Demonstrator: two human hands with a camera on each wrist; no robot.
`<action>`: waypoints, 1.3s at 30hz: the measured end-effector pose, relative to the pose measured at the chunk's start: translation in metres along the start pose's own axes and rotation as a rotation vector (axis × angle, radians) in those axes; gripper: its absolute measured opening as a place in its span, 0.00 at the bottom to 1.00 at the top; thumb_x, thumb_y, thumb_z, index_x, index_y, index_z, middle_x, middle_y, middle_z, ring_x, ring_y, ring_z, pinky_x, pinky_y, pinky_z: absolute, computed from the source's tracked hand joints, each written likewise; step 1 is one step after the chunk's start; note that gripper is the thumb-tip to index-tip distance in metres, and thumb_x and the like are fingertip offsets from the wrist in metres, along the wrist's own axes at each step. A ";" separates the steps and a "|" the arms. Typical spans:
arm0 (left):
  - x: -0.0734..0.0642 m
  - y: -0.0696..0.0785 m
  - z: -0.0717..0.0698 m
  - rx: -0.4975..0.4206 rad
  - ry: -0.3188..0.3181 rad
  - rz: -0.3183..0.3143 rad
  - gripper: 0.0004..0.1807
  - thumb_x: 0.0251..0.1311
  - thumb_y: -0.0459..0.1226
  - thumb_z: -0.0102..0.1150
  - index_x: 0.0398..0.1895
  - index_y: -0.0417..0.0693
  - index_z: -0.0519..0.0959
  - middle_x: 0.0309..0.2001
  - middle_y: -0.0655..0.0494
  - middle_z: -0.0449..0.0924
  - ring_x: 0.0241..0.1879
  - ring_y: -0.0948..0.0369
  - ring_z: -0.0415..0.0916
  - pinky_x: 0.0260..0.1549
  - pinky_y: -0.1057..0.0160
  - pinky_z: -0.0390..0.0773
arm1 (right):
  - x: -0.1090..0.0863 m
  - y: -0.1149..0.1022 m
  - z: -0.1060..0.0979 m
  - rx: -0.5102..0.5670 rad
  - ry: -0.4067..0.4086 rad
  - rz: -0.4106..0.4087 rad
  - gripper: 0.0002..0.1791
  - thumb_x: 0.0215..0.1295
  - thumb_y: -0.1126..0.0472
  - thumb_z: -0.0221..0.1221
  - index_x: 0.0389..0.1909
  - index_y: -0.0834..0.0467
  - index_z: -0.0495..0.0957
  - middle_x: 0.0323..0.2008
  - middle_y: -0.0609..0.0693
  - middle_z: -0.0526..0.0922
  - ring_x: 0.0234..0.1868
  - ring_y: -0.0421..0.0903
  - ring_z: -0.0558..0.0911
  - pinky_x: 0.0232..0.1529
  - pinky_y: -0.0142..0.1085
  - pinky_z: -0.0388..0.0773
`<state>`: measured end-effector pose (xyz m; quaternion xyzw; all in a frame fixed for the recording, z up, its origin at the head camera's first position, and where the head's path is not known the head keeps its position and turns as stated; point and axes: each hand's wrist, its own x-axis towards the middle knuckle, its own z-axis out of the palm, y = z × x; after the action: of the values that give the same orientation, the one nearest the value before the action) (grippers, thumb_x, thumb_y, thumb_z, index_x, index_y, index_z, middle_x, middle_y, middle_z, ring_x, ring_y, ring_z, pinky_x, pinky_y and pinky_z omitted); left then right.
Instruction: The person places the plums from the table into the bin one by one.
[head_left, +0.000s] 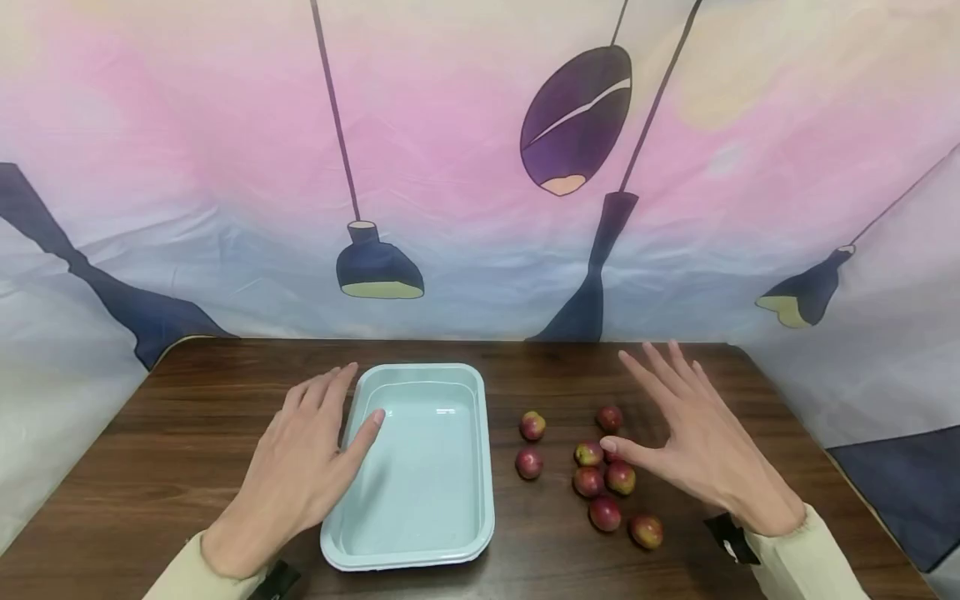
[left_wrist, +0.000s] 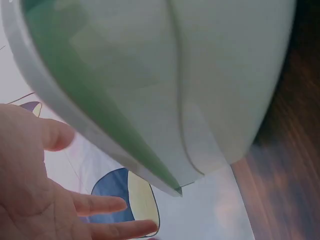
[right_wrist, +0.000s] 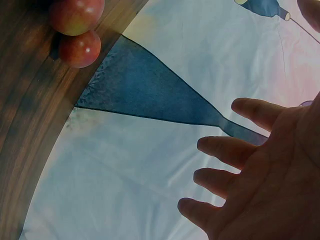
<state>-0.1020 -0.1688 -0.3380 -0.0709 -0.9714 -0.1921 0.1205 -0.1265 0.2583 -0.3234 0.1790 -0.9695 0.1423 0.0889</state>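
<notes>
In the head view my left hand [head_left: 300,458], fingers straight and thumb spread, hovers over the left rim of a pale blue plastic tray [head_left: 420,467]. The left wrist view has the tray's outer wall [left_wrist: 225,90] close beside that hand's fingers. My right hand [head_left: 697,442] is held with spread fingers above the right side of a group of red-and-yellow plums, and its palm shows in the right wrist view. Several plums, such as a front one [head_left: 604,513], lie right of the tray. One plum is partly hidden behind the right thumb. Neither hand holds anything.
Two plums, a yellowish one [head_left: 532,426] and a red one [head_left: 528,463], lie between the tray and the main group. All stand on a dark brown wooden table [head_left: 187,433]. A painted cloth [head_left: 465,167] with lamp drawings hangs behind and at both sides.
</notes>
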 end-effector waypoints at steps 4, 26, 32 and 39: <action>0.006 0.000 -0.002 -0.028 -0.055 -0.037 0.41 0.75 0.61 0.42 0.78 0.40 0.58 0.68 0.34 0.70 0.67 0.37 0.67 0.54 0.31 0.76 | 0.003 -0.001 0.001 0.007 -0.007 0.003 0.56 0.55 0.24 0.64 0.81 0.37 0.50 0.83 0.50 0.48 0.84 0.54 0.40 0.83 0.60 0.41; 0.020 -0.028 0.003 -0.241 -0.355 -0.169 0.41 0.76 0.57 0.46 0.73 0.30 0.59 0.48 0.43 0.78 0.43 0.53 0.77 0.36 0.57 0.80 | 0.019 -0.003 0.017 -0.013 -0.030 -0.040 0.50 0.52 0.22 0.64 0.72 0.44 0.70 0.72 0.50 0.72 0.77 0.58 0.62 0.69 0.68 0.67; 0.023 -0.034 -0.002 -0.362 -0.453 -0.224 0.40 0.76 0.55 0.48 0.74 0.31 0.56 0.46 0.45 0.78 0.38 0.59 0.79 0.32 0.60 0.84 | 0.026 -0.004 0.017 0.019 -0.050 -0.055 0.46 0.55 0.24 0.63 0.70 0.44 0.72 0.70 0.49 0.74 0.75 0.56 0.65 0.69 0.64 0.69; 0.027 -0.039 -0.007 -0.656 -0.569 -0.252 0.40 0.76 0.45 0.54 0.76 0.29 0.49 0.46 0.40 0.76 0.41 0.55 0.84 0.32 0.53 0.91 | 0.031 -0.006 0.013 0.028 -0.093 -0.070 0.42 0.55 0.31 0.69 0.69 0.44 0.73 0.68 0.46 0.75 0.73 0.52 0.67 0.69 0.59 0.71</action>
<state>-0.1340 -0.2050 -0.3388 -0.0364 -0.8545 -0.4761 -0.2047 -0.1541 0.2390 -0.3276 0.2203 -0.9636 0.1439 0.0463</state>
